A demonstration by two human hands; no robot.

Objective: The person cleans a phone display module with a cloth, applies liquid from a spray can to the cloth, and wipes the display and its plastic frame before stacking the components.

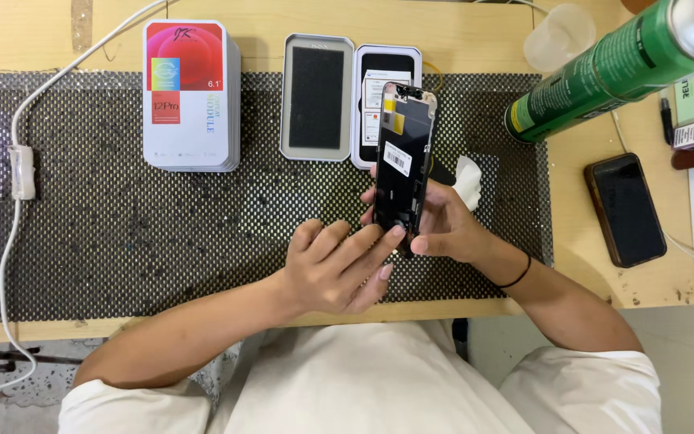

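Screen part: a black replacement phone screen [402, 161] is held above the dotted black work mat [122, 217], over the mat's right half and just in front of the open box.
Long axis: runs near upright in the view, top end tipped a little to the right, pointing away from the person toward the box; bottom end points back at the body.
Facing: its back side shows, with a white barcode sticker and a yellow patch.
Right hand [447, 225]: wrapped around the lower right edge of the screen, thumb on its face, gripping it.
Left hand [339, 265]: fingers half spread, fingertips [391, 235] pressing the screen's lower left edge; it holds nothing on its own.
Hidden: the screen's bottom end is covered by both hands; small parts there cannot be made out.
Box: the open tray and lid [351, 100] are partly covered by the screen.
Cut off: the green spray can [604, 68] runs off the top right corner.
Nearby: a white product box [192, 95], a dark phone [626, 209] on the bench at right, and a white wad [468, 178] just beside the right hand.
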